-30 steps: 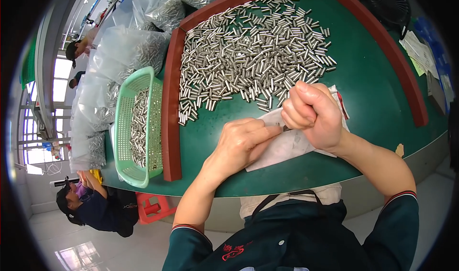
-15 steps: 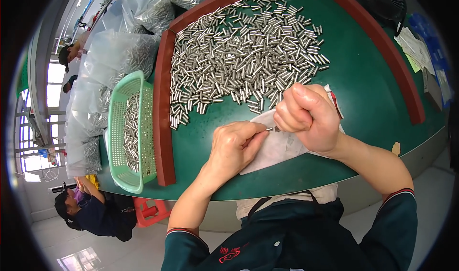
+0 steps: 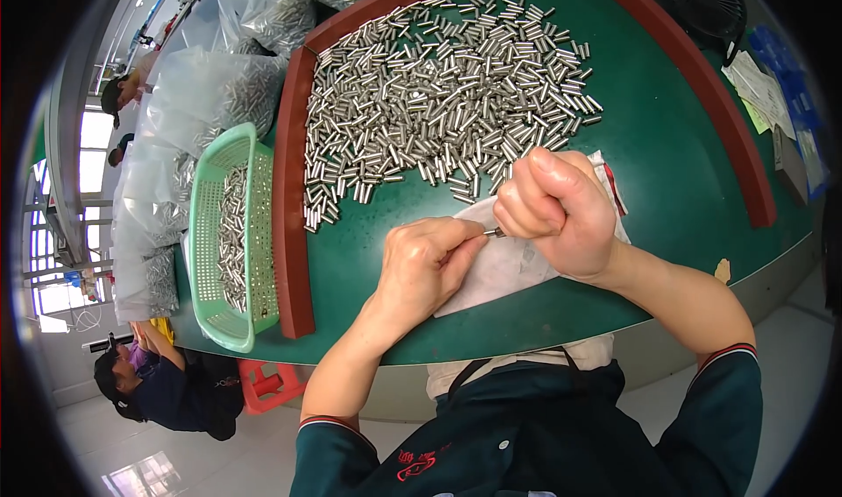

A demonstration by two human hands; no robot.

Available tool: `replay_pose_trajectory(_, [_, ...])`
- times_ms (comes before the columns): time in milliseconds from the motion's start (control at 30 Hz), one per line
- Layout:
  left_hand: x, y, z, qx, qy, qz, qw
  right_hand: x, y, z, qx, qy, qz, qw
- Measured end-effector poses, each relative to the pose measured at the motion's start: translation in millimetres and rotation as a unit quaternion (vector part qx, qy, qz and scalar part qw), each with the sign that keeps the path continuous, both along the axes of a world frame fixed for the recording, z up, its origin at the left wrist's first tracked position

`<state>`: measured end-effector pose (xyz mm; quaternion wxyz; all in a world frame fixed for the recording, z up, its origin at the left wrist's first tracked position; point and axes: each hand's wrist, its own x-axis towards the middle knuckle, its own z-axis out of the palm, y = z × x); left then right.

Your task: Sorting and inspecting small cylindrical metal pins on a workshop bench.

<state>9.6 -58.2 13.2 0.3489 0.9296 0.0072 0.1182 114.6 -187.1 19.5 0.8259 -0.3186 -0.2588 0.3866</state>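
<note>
My left hand (image 3: 425,264) is closed, pinching a small metal pin (image 3: 489,233) between thumb and forefinger. My right hand (image 3: 561,212) makes a fist with the thumb on top. A short dark tip shows at its left side and meets the pin; the rest of what the fist holds is hidden. Beneath both hands lies a white cloth (image 3: 491,279) on the green table (image 3: 667,146). Just beyond them spreads a large heap of shiny cylindrical metal pins (image 3: 438,102).
A dark red rail (image 3: 294,199) borders the table. Left of it stands a light green basket (image 3: 263,260) of pins, beside clear plastic bags (image 3: 189,93) of metal parts. A black fan (image 3: 702,6) is at the far right. Another person (image 3: 175,392) sits at lower left.
The pin in my left hand and the dark tip at my right fist have come together; a small gap showed before. The whole view has shifted slightly.
</note>
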Motion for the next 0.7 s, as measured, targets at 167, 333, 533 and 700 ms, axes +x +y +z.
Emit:
replay_pose_trajectory(167, [0.7, 1.9, 0.3, -0.001, 0.002, -0.011, 1.0, -0.3, 0.3, -0.3, 0.004, 0.0, 0.002, 1.0])
replay_pose_trajectory(333, [1.0, 1.6, -0.9, -0.011, 0.0, -0.008, 1.0, -0.1, 0.7, -1.0, 0.002, -0.002, 0.008, 1.0])
replay_pose_trajectory(533, [3.4, 2.3, -2.9, -0.031, -0.005, -0.02, 0.999, -6.3, 0.6, -0.7, -0.042, -0.063, 0.001, 0.997])
replay_pose_trajectory(700, [1.1, 0.6, 4.4, -0.019, 0.002, -0.002, 1.0, -8.4, 0.7, 0.4, -0.035, -0.05, 0.002, 0.998])
